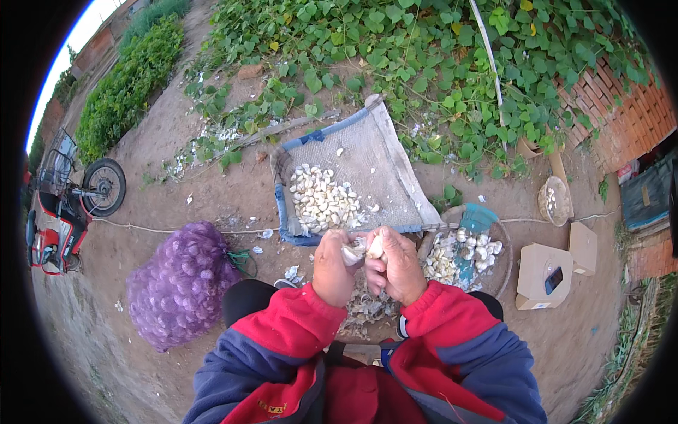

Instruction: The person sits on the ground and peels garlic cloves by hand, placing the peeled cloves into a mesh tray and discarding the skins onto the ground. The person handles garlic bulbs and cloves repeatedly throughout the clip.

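Observation:
My left hand [335,270] grips part of a garlic bulb [351,253] in papery skin. Close beside it, my right hand [398,265] holds a pale garlic clove [375,247] between thumb and fingers. Beyond both hands lies a woven mesh screen [365,143] with a blue cloth edge, bearing a heap of peeled garlic cloves [324,199]. To the right is a round basket [507,254] with whole garlic bulbs [479,248] and loose cloves [442,259]. Garlic skins [368,312] are piled on the ground below my hands.
A purple mesh sack of garlic [183,283] stands at the left, with a red motorbike [58,217] farther off. On the right, a phone [553,280] rests on a cardboard box [540,265], near a small bowl [545,204]. Leafy vines [439,69] border the far side.

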